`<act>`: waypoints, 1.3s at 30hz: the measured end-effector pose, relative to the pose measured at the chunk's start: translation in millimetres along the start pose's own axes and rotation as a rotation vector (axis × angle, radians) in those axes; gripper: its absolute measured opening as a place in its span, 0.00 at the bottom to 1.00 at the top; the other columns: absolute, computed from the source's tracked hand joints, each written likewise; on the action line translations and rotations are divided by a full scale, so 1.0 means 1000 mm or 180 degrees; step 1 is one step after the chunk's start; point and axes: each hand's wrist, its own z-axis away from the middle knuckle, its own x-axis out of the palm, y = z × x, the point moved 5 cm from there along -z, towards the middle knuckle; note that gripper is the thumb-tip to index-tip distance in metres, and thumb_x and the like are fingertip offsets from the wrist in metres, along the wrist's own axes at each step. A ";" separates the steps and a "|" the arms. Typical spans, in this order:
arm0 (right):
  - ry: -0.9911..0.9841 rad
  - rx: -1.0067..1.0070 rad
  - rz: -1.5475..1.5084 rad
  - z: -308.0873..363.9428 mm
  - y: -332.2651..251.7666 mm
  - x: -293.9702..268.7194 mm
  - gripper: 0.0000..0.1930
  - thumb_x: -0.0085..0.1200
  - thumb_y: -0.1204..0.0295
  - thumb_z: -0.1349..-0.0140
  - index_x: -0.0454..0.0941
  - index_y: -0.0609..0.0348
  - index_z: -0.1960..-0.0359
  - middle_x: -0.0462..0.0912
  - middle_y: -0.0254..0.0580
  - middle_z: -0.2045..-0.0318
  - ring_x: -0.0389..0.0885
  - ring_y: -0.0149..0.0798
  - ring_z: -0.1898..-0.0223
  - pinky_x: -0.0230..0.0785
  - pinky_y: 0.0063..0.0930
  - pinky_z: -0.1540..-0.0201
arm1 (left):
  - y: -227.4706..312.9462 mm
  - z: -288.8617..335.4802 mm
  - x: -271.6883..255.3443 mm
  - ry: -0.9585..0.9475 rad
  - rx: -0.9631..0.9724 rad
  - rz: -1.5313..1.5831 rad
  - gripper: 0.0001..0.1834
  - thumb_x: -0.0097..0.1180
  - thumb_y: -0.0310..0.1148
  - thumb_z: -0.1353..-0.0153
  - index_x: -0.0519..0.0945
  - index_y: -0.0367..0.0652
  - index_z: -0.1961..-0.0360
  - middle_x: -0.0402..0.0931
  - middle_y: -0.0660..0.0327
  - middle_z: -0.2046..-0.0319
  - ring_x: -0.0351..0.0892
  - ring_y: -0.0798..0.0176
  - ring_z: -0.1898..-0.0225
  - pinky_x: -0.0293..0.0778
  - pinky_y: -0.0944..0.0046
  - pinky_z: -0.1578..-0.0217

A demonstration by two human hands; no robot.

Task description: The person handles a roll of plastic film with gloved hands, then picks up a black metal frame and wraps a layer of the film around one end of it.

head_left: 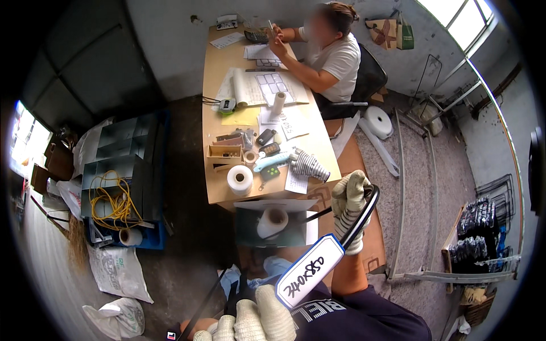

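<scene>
A black bent-rod frame (364,219) with rounded corners is in front of me. A white label (310,271) with a blue border and handwriting lies along one of its rods. My right hand (348,210), in a cream knit glove, is closed round the frame near its bent corner. Gloved as well, my left hand (250,323) is at the lower edge with its fingers curled, and the label's lower end is against its foremost finger. What lies inside those left fingers is partly hidden. Another black rod (202,307) runs down past the left hand.
A wooden desk (227,196) ahead bears papers, a film roll (240,180), a tape measure (227,106) and small tools. Behind it a seated person (335,62) holds a phone. Metal bins (116,170) with yellow cord stand left; a metal rack (398,187) and black wire frames (497,193) stand right.
</scene>
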 end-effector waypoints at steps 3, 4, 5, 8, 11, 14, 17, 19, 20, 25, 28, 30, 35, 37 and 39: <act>0.0033 -0.0032 -0.0054 -0.001 0.000 0.000 0.26 0.46 0.52 0.38 0.70 0.64 0.84 0.69 0.32 0.88 0.62 0.21 0.87 0.49 0.14 0.84 | 0.001 -0.001 0.000 -0.0024 0.0024 0.0051 0.03 0.55 0.39 0.43 0.77 0.57 0.73 0.66 0.77 0.80 0.63 0.75 0.79 0.62 0.71 0.72; 0.0029 -0.0055 -0.0076 -0.001 0.000 0.000 0.26 0.46 0.53 0.38 0.70 0.64 0.84 0.69 0.32 0.88 0.62 0.21 0.86 0.50 0.14 0.84 | 0.001 -0.001 -0.001 -0.0043 0.0043 0.0074 0.03 0.55 0.38 0.43 0.77 0.57 0.73 0.66 0.77 0.80 0.63 0.75 0.79 0.62 0.71 0.72; 0.0022 -0.0076 -0.0098 0.000 0.001 0.000 0.26 0.46 0.53 0.37 0.71 0.64 0.84 0.69 0.32 0.88 0.62 0.21 0.86 0.50 0.14 0.83 | 0.000 -0.001 -0.001 -0.0021 0.0045 0.0065 0.03 0.55 0.38 0.43 0.77 0.57 0.72 0.66 0.77 0.80 0.63 0.75 0.79 0.62 0.71 0.72; -0.0072 -0.0039 -0.0207 -0.001 0.001 0.003 0.24 0.46 0.54 0.37 0.71 0.63 0.83 0.71 0.32 0.87 0.63 0.21 0.85 0.52 0.14 0.82 | -0.001 -0.002 -0.001 -0.0096 0.0041 0.0055 0.02 0.55 0.38 0.43 0.78 0.57 0.72 0.66 0.77 0.80 0.63 0.75 0.78 0.63 0.71 0.73; -0.0076 -0.0070 -0.0276 -0.005 0.002 0.004 0.22 0.47 0.56 0.37 0.72 0.61 0.82 0.71 0.31 0.87 0.64 0.20 0.85 0.53 0.14 0.81 | 0.000 -0.004 0.000 -0.0170 -0.0001 0.0042 0.02 0.55 0.38 0.43 0.78 0.57 0.72 0.66 0.77 0.80 0.63 0.75 0.79 0.63 0.71 0.73; 0.0010 -0.0117 -0.0462 -0.006 0.001 0.004 0.21 0.48 0.57 0.38 0.72 0.61 0.82 0.72 0.33 0.86 0.65 0.21 0.84 0.55 0.14 0.81 | 0.000 -0.004 0.000 -0.0189 -0.0095 0.0057 0.01 0.55 0.39 0.43 0.78 0.59 0.71 0.66 0.77 0.80 0.64 0.75 0.78 0.64 0.71 0.72; -0.0126 -0.0379 -0.0474 -0.007 -0.002 0.007 0.20 0.49 0.59 0.38 0.72 0.62 0.82 0.72 0.34 0.86 0.66 0.23 0.84 0.56 0.15 0.81 | 0.002 -0.004 -0.001 -0.0246 -0.0222 0.0022 0.02 0.55 0.40 0.43 0.79 0.60 0.70 0.66 0.78 0.79 0.64 0.75 0.77 0.64 0.71 0.70; 0.0023 -0.0209 -0.0502 -0.005 -0.001 0.005 0.20 0.49 0.60 0.38 0.71 0.63 0.82 0.72 0.35 0.87 0.66 0.24 0.84 0.57 0.15 0.80 | 0.002 -0.004 -0.002 -0.0289 -0.0257 0.0018 0.02 0.55 0.40 0.43 0.79 0.60 0.70 0.66 0.78 0.78 0.64 0.75 0.77 0.64 0.71 0.70; -0.0013 -0.0226 -0.0510 -0.005 0.002 0.004 0.20 0.49 0.60 0.38 0.72 0.63 0.82 0.72 0.35 0.86 0.67 0.24 0.84 0.57 0.15 0.80 | 0.001 -0.004 -0.002 -0.0302 -0.0254 0.0030 0.02 0.55 0.40 0.43 0.79 0.60 0.70 0.66 0.78 0.78 0.64 0.75 0.76 0.64 0.71 0.70; 0.0025 -0.0131 -0.0382 -0.004 0.003 0.002 0.20 0.49 0.59 0.38 0.72 0.63 0.82 0.72 0.36 0.87 0.67 0.24 0.84 0.57 0.16 0.80 | 0.001 -0.004 -0.004 -0.0334 -0.0233 0.0061 0.03 0.56 0.40 0.44 0.79 0.60 0.69 0.66 0.78 0.78 0.64 0.75 0.76 0.65 0.71 0.70; 0.0127 -0.0204 -0.0495 -0.005 0.003 0.001 0.21 0.49 0.59 0.38 0.72 0.63 0.83 0.72 0.35 0.87 0.66 0.23 0.84 0.56 0.16 0.81 | 0.004 -0.005 -0.005 -0.0271 -0.0206 0.0122 0.03 0.55 0.40 0.43 0.79 0.60 0.69 0.66 0.77 0.78 0.65 0.75 0.76 0.65 0.71 0.70; 0.0139 -0.0141 -0.0386 -0.005 0.003 -0.001 0.21 0.49 0.58 0.38 0.72 0.63 0.82 0.72 0.35 0.87 0.66 0.23 0.84 0.55 0.16 0.81 | 0.005 -0.006 -0.006 -0.0274 -0.0214 0.0115 0.03 0.55 0.39 0.43 0.79 0.59 0.69 0.67 0.77 0.78 0.65 0.75 0.76 0.65 0.71 0.71; 0.0219 0.0045 -0.0373 0.000 -0.003 0.002 0.22 0.50 0.59 0.39 0.72 0.62 0.85 0.69 0.29 0.88 0.61 0.20 0.85 0.50 0.15 0.82 | 0.007 -0.007 -0.008 -0.0297 -0.0222 0.0087 0.03 0.54 0.39 0.42 0.79 0.59 0.68 0.67 0.77 0.78 0.65 0.75 0.77 0.65 0.71 0.71; 0.0257 -0.0076 -0.0165 0.003 -0.008 0.003 0.17 0.49 0.63 0.38 0.74 0.64 0.80 0.65 0.25 0.88 0.58 0.17 0.85 0.47 0.13 0.82 | 0.007 -0.006 -0.008 -0.0245 -0.0208 0.0111 0.03 0.54 0.39 0.42 0.79 0.59 0.67 0.67 0.77 0.78 0.65 0.75 0.76 0.65 0.71 0.70; 0.0236 -0.0288 -0.0322 0.010 -0.026 0.007 0.08 0.49 0.71 0.39 0.74 0.64 0.66 0.69 0.26 0.82 0.62 0.18 0.80 0.56 0.12 0.77 | 0.008 -0.008 -0.011 -0.0256 -0.0197 0.0158 0.03 0.54 0.39 0.43 0.79 0.58 0.67 0.67 0.77 0.78 0.65 0.76 0.77 0.65 0.71 0.70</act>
